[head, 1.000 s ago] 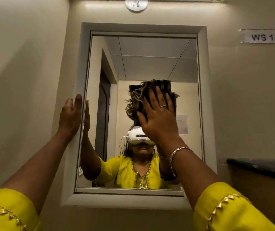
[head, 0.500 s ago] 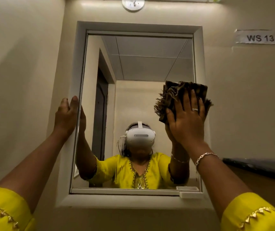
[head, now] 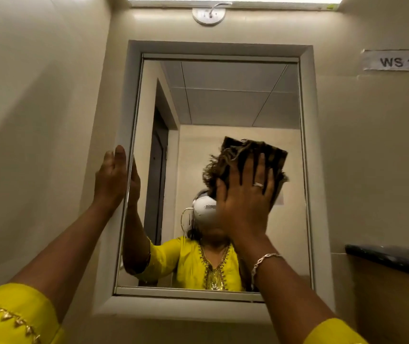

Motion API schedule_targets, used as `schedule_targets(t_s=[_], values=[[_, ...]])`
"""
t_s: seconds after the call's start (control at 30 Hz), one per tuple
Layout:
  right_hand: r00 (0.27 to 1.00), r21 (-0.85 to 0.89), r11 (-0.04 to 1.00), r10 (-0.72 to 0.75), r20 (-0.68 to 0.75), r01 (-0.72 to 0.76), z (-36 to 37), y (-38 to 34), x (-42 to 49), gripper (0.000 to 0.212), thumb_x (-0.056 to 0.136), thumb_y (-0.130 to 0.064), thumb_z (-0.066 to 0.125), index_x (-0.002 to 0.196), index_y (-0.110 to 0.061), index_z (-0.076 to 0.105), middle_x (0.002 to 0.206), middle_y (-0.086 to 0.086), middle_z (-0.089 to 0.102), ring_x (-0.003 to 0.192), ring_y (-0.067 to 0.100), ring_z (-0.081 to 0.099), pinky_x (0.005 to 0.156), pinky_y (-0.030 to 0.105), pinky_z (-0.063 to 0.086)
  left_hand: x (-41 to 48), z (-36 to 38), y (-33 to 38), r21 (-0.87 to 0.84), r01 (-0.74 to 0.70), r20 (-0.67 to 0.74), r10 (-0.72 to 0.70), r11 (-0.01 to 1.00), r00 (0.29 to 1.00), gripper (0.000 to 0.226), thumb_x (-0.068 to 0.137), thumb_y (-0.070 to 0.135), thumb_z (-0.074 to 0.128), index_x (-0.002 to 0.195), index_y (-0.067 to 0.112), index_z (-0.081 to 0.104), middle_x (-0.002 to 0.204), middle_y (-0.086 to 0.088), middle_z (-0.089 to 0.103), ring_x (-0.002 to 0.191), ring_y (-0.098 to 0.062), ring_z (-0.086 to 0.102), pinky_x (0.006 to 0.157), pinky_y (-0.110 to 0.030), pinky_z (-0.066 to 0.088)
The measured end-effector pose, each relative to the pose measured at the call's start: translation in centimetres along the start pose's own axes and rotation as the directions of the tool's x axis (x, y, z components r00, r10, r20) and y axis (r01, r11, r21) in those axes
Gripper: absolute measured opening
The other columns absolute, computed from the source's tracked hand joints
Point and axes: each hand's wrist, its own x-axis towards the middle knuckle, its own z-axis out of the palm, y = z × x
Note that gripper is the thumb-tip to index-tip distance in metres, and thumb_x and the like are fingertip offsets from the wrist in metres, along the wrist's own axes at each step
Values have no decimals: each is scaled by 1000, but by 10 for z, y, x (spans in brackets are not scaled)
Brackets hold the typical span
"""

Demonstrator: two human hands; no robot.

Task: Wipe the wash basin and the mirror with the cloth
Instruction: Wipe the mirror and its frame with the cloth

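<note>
Beige wall [head: 37,120], mirror [head: 223,95]: your right hand [head: 244,202] presses cloth [head: 253,150] flat to glass.
Left hand [head: 110,180] flat on frame [head: 124,115]; cloth looks soft, light: palm its middle.

The upper mirror [head: 223,103] lies open; the raised frame [head: 308,170] hems it, the left grip [head: 111,177] blocking its left edge.

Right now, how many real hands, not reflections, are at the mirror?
2. The left hand rests flat on the left frame edge of the mirror; the right hand presses the cloth on the glass, right of centre.
</note>
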Motion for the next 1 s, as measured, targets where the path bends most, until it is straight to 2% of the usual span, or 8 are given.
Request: schedule_targets(t_s=[0.27,0.37,0.43,0.53,0.67,0.8,0.93,1.0], values=[[985,125,983,-149,83,138,9,-77,-11,59,88,-42,26,141,-16,34,151,13,29,141,34,19,111,47,8,1,-1,-5,-67,71,56,-67,995,996,57,98,40,11,140,7,29,129,-15,50,102,-17,55,80,-9,37],[980,131,977,-178,84,166,14,-96,-8,59,87,-40,25,140,-16,36,150,13,31,141,34,20,110,48,10,1,-1,-4,-73,85,59,-81,994,995,56,98,38,8,143,8,22,82,5,50,66,3,38,46,6,29],[977,135,974,-194,85,181,16,-105,-6,60,86,-40,25,140,-16,35,150,13,30,141,34,20,110,48,9,2,0,-5,-88,102,61,-97,991,993,59,97,42,5,143,8,18,67,14,28,59,4,25,37,5,26],[965,127,966,-238,113,223,17,-122,-5,62,86,-40,20,142,-16,32,152,13,26,142,33,16,112,47,4,7,0,-14,-101,123,102,-113,987,988,83,89,55,2,135,-9,28,58,1,39,49,-5,38,35,-2,29],[942,142,948,-304,141,285,18,-135,-10,62,86,-38,16,143,-16,28,153,12,22,143,32,11,113,45,-1,11,-2,-20,-148,129,117,-112,981,987,76,94,52,6,129,-5,41,67,0,54,64,-14,58,49,-12,41],[916,225,911,-380,130,346,19,-123,-12,61,87,-38,21,142,-15,32,153,12,24,143,31,11,113,45,3,9,-3,-15,-157,134,117,-117,978,986,73,96,46,8,124,-14,40,58,0,46,37,4,47,38,-6,34],[917,214,909,-385,104,357,15,-103,-16,56,88,-38,30,139,-15,37,150,13,31,142,32,19,112,46,10,8,-4,-15,-139,133,105,-119,981,987,73,97,44,9,127,-19,27,53,-1,33,30,0,36,32,-8,27],[922,195,914,-377,89,355,13,-87,-19,55,88,-38,34,139,-16,38,149,12,33,141,32,21,112,46,12,10,-5,-17,-133,121,80,-111,984,991,72,97,45,9,128,-16,30,54,-4,32,41,-8,38,38,-14,30]])
